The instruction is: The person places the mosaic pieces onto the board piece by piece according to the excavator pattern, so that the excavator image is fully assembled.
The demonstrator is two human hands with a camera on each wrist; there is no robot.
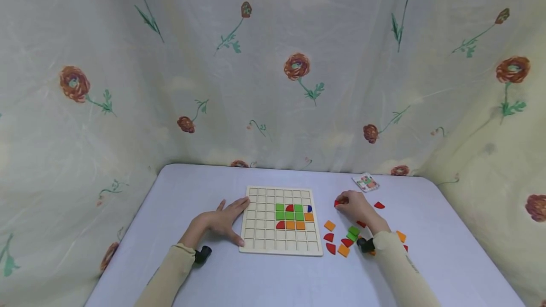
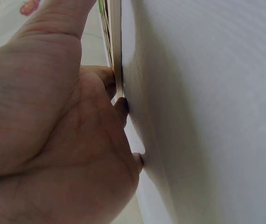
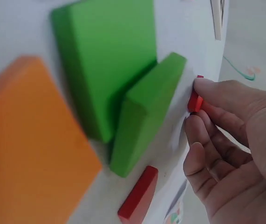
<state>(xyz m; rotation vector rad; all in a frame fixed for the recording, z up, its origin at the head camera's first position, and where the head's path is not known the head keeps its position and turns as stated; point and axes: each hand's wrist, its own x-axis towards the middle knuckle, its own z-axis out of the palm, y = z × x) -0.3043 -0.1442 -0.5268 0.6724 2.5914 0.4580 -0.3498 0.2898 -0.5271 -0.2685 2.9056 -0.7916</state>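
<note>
A pale wooden grid board (image 1: 281, 252) lies on the table, with green squares (image 1: 289, 215), orange squares (image 1: 300, 225), red quarter-circles (image 1: 280, 225) and a dark blue piece (image 1: 309, 209) in its cells. My left hand (image 1: 222, 221), fingers spread, rests against the board's left edge, thumb near the lower corner. In the left wrist view, the palm (image 2: 77, 154) fills much of the picture and the fingertips meet the board's side. To the right of the board, my right hand (image 1: 357, 206) pinches a red piece (image 3: 195, 100) between thumb and fingers, just at the tabletop.
Loose pieces lie around the right forearm: green squares (image 1: 353, 232), orange squares (image 1: 343, 250), and several red quarter-circles (image 1: 331, 248). Another red quarter-circle (image 1: 379, 205) sits right of the hand. Behind it is a patterned card (image 1: 366, 182). Flowered cloth (image 1: 273, 122) hangs around the table.
</note>
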